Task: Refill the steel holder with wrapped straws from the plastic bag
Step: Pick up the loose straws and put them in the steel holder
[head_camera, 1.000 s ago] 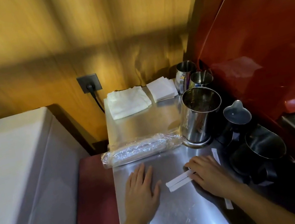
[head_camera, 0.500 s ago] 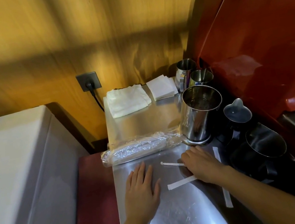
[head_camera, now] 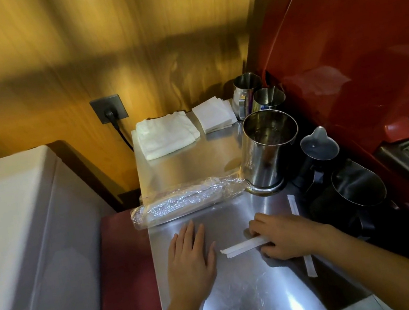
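Right hand (head_camera: 284,236) covers one end of two paper-wrapped straws (head_camera: 244,245), fingers curled on them, just before the shiny cylindrical steel holder (head_camera: 265,151). Left hand (head_camera: 190,258) lies flat, open, on the brushed-metal worktop (head_camera: 250,297). The crinkled plastic bag (head_camera: 187,201) lies left of the holder.

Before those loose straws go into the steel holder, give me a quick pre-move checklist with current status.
1. Steel holder upright, mouth open: ok.
2. Holder has room: ok, it looks empty inside.
3. Right hand has the two wrapped straws gathered: cannot tell; its fingers rest on their ends, the grip is hidden.
4. Left hand out of the way: ok, it lies flat on the counter, holding nothing.
5. Stray straw accounted for: not ok, it lies apart near the black pitchers, partly under the right wrist.
6. Plastic bag within reach: ok, lying beside the holder.
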`<state>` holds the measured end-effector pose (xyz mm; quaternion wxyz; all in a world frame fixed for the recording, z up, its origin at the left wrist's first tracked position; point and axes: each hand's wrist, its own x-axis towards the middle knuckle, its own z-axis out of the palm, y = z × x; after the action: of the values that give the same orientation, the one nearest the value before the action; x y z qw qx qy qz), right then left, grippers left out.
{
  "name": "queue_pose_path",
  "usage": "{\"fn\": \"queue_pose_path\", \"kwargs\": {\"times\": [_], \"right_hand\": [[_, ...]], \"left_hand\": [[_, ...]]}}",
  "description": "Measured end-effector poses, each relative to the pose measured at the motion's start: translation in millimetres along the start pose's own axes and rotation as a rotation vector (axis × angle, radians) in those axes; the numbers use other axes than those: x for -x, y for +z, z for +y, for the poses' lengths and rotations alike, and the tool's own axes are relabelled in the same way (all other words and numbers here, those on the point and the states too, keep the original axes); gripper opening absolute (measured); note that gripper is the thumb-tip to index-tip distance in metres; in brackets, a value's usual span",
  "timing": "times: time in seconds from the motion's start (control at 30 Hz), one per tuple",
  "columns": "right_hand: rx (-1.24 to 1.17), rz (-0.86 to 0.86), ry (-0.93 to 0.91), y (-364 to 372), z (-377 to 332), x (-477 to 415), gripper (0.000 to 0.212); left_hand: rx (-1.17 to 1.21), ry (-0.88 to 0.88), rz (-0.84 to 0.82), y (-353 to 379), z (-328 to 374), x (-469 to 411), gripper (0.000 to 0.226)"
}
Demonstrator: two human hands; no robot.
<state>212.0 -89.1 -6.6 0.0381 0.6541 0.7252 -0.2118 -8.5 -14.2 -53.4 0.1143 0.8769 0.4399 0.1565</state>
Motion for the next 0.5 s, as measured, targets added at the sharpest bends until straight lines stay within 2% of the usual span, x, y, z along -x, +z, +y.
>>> {"fn": "queue_pose_path", "kwargs": {"times": [0.3,0.4,0.47,0.5], "right_hand": [[0.138,-0.079,0.133,-9.5,-16.2,-20.6,0.018],[-0.001,-0.024,0.191,-27.1,-16.2,-21.5,0.013],[-0.137,0.077,0.207,-46.3,-15.1,-20.4,0.003],[-0.197,0.136,0.218,-57.3,-14.8,-19.3,0.008]], "left_hand": [[0.002,0.001,-0.007,-2.3,0.5,-0.6,0.048],[0.011,-0.002,-0.002,-3.8,1.7,-0.7,0.048],[-0.002,0.003,0.003,-4.9,2.1,-0.7,0.048],[-0.005,0.004,0.005,-5.3,2.4,-0.7,0.048]]}}
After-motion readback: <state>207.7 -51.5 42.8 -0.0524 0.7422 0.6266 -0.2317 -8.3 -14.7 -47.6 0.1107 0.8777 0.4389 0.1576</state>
